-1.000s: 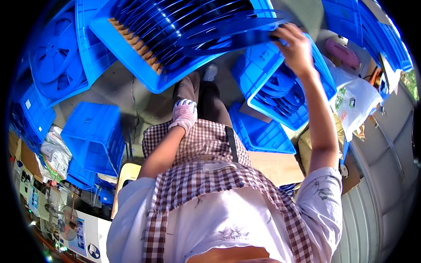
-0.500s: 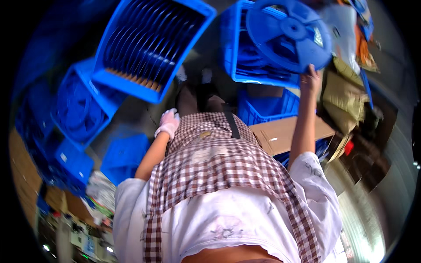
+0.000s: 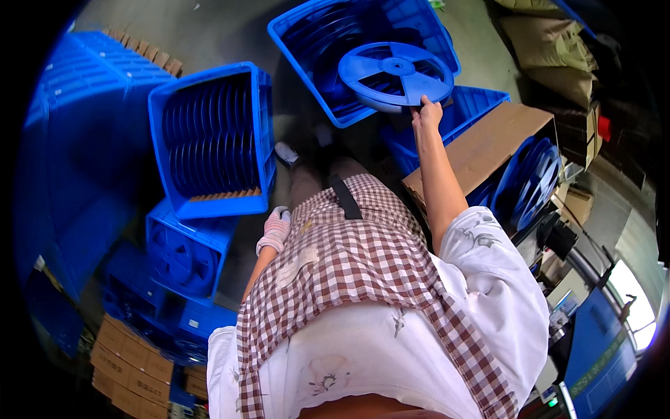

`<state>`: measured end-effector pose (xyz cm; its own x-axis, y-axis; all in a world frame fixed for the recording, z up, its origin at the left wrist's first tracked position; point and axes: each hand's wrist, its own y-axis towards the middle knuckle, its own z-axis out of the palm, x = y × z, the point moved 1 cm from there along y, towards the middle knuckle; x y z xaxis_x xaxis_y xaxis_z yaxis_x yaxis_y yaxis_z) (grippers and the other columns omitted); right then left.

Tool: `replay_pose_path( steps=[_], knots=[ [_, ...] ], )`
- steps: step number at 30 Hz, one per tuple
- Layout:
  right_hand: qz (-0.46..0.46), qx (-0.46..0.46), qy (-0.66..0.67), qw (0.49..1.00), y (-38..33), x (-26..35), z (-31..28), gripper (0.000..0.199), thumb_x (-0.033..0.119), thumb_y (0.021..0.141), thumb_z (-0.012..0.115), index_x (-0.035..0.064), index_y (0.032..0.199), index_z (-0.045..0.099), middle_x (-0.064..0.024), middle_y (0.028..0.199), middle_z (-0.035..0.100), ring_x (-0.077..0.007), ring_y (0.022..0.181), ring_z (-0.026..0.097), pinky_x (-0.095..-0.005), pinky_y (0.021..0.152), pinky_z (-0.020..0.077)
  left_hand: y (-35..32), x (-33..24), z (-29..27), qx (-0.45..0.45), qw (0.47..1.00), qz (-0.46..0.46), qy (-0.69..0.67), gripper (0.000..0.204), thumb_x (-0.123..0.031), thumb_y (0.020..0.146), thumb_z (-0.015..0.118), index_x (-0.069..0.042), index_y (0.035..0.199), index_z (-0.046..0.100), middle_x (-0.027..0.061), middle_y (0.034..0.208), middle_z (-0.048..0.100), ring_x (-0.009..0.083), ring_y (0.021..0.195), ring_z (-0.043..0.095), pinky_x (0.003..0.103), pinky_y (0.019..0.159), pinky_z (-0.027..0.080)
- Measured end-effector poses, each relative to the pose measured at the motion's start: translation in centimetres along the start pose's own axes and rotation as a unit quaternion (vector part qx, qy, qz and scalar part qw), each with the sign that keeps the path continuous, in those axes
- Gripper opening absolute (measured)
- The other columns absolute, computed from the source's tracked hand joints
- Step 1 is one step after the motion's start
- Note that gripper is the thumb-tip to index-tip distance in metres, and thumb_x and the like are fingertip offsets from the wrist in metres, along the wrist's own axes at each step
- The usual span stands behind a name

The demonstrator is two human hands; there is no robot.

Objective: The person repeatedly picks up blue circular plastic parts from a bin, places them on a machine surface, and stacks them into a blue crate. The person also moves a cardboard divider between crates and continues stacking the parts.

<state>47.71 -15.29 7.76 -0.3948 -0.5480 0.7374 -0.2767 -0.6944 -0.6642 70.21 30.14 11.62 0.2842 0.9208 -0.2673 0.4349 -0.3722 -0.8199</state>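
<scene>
A blue plastic reel [image 3: 426,82] with a round hub and wide spokes is held at its near rim by my right hand [image 3: 427,115], which is bare and closed. The reel is over a blue crate [image 3: 307,70] with more dark blue reels inside. My left hand [image 3: 276,229], in a pinkish-white glove, hangs beside my apron [image 3: 335,262] with loosely parted fingers and nothing visible in it. To its upper left, another blue crate [image 3: 230,208] holds a row of reels standing on edge.
More blue crates [image 3: 227,237] stand at the left. A cardboard box [image 3: 481,140] beside my right arm has blue reels [image 3: 534,185] in it. Tan sacks [image 3: 551,45] lie at the far right. Stacked cartons [image 3: 129,356] are at the lower left. A blue panel [image 3: 597,342] stands lower right.
The view has swung to the right, sharpening from blur. My right hand still grips the reel, which now appears lower and tilted flatter over the crate. My left hand still hangs at my side.
</scene>
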Motion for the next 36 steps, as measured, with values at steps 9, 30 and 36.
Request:
replay_pose_path(
  steps=[9, 30, 36],
  knots=[
    [-0.079, 0.127, 0.080, 0.986, -11.8, 8.1, -3.1, 0.014, 0.009, 0.092, 0.058, 0.0068, 0.106, 0.058, -0.0033, 0.091, 0.066, -0.0145, 0.072, 0.065, -0.0307, 0.067, 0.0578, 5.2, 0.3, -1.8, 0.023, 0.991, 0.109, 0.077, 0.030, -0.028, 0.091, 0.056, -0.011, 0.115, 0.063, 0.0150, 0.108, 0.067, 0.0268, 0.102, 0.062, 0.035, 0.090, 0.046],
    [-0.173, -0.093, 0.507, 0.840, -6.2, 24.5, -30.2, 0.023, 0.003, 0.097, 0.044, 0.0023, 0.120, 0.048, -0.0154, 0.113, 0.058, -0.0330, 0.098, 0.063, -0.0472, 0.081, 0.0577, 6.8, 7.5, -2.1, 0.164, 0.954, 0.138, 0.208, 0.037, -0.033, 0.088, 0.054, -0.006, 0.111, 0.065, 0.0168, 0.108, 0.067, 0.0306, 0.104, 0.062, 0.036, 0.090, 0.047],
    [-0.131, -0.097, 0.451, 0.878, 0.9, 25.5, -32.6, 0.021, -0.001, 0.095, 0.045, 0.0011, 0.115, 0.050, -0.0151, 0.109, 0.060, -0.0329, 0.093, 0.065, -0.0507, 0.078, 0.0580, 5.5, 4.8, -0.4, 0.116, 0.964, 0.130, 0.201, 0.038, -0.034, 0.088, 0.053, -0.006, 0.111, 0.065, 0.0168, 0.109, 0.066, 0.0308, 0.104, 0.062, 0.036, 0.091, 0.046]
  ],
)
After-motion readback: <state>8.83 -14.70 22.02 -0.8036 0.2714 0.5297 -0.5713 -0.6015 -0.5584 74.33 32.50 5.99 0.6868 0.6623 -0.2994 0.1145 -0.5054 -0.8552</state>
